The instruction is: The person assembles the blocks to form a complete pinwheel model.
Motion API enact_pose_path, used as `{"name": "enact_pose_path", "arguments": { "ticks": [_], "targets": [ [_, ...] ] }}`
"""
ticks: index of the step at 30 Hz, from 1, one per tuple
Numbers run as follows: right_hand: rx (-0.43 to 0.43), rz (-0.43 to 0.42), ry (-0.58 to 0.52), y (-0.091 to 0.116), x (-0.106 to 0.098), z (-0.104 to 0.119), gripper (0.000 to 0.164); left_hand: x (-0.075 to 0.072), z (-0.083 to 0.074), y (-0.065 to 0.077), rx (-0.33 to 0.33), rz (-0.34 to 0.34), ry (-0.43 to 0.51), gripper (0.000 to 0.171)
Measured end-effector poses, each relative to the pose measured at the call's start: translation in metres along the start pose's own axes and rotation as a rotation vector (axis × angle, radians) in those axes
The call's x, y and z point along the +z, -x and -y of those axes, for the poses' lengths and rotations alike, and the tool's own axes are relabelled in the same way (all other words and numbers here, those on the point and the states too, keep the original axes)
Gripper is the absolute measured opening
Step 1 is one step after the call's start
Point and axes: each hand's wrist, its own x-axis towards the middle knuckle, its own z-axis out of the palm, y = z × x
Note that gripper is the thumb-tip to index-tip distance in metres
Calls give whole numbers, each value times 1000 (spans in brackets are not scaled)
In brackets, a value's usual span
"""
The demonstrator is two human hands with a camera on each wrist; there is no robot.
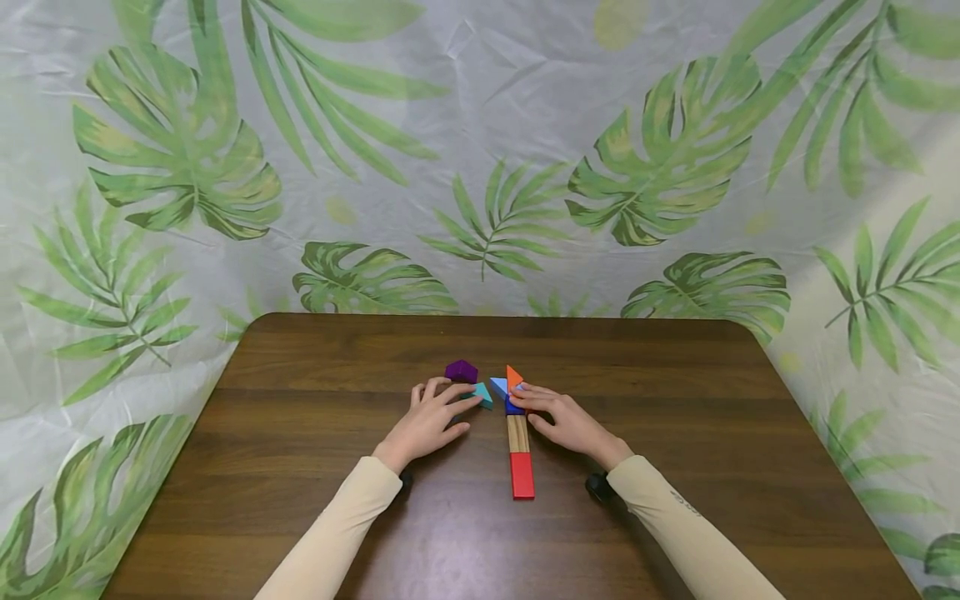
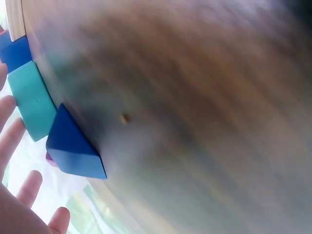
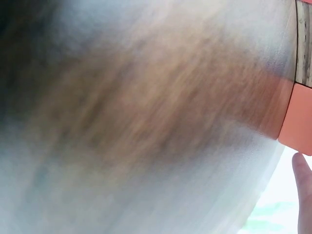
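L wrist cam shows us a rectangular side of the smooth teal triangular block [image 2: 32,100]; head cam, its triangular top. It's on the brown wood-grain table [image 1: 300,500] by L hand [image 1: 429,420], grip loose, unclenched; R hand [image 1: 567,422], fingers extended, touches dark-blue block [image 1: 514,407].

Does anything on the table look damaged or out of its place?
No damage is visible. The purple piece lies left of the row of blocks, separate from it, so it looks slightly out of place.

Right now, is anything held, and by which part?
No grip shows: the left hand touches the teal triangular block, the right hand the dark blue block.
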Motion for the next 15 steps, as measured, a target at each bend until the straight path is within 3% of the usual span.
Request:
{"name": "enact_pose_path", "arguments": {
  "ticks": [15],
  "targets": [
    [-4,1,-11,1,-1,1,41,9,-11,-11,-3,-4,-47,49]
  ]
}}
